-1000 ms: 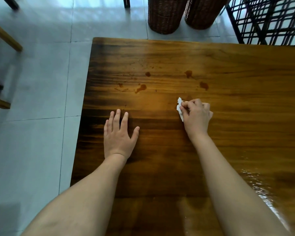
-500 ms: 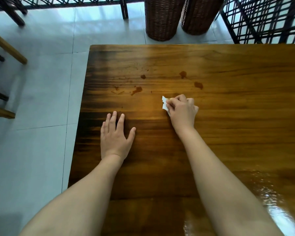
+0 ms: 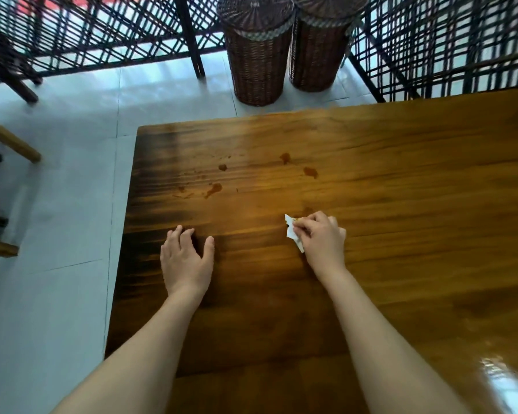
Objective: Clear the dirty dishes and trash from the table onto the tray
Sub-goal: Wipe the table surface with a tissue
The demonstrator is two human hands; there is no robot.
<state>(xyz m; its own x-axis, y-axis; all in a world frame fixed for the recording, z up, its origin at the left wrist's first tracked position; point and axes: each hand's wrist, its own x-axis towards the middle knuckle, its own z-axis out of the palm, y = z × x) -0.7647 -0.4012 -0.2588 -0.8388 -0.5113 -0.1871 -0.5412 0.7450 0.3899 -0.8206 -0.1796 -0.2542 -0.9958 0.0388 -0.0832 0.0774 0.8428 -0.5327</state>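
My right hand [image 3: 322, 237] grips a crumpled white tissue [image 3: 291, 233] with a small brown stain on it and presses it to the wooden table [image 3: 401, 204]. Just beyond it, several brown sauce stains [image 3: 214, 189] dot the tabletop, two more [image 3: 310, 172] further right. My left hand [image 3: 186, 258] rests on the table near its left edge, fingers bent at the tips and holding nothing. No tray or dishes are in view.
Two tall brown wicker baskets [image 3: 257, 52] stand on the tiled floor beyond the table's far edge. Black lattice screens [image 3: 431, 40] line the back. Wooden chair parts [image 3: 9, 141] stand at the left. A wet glossy patch [image 3: 497, 372] lies at the table's near right.
My head has tilted up, showing more of the baskets and screens. My right hand with the tissue has slid slightly left. My left hand's fingers have curled from flat.
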